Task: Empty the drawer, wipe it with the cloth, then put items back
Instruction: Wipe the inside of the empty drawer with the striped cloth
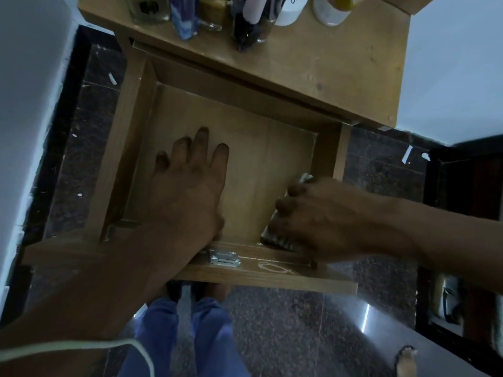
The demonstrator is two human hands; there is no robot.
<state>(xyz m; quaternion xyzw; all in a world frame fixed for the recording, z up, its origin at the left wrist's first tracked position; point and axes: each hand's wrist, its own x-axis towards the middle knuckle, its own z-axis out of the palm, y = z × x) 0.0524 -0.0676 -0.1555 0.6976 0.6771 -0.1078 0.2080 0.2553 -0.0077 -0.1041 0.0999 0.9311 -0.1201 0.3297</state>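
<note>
The wooden drawer (253, 276) is pulled out of a small table. My left hand (187, 183) lies flat on the drawer's bare floor, fingers spread and straight. My right hand (318, 216) is at the drawer's front right corner, and its fingers curl around a grey striped cloth (277, 238). One end of that cloth shows above the knuckles, the other below them; the middle is hidden under my hand. No other item shows inside the drawer.
Several bottles and jars (215, 14) stand on the table top (340, 77) behind the drawer. A metal latch (224, 258) sits on the drawer's front panel. A white wall is on the left, dark furniture (462, 213) on the right, and my legs are below.
</note>
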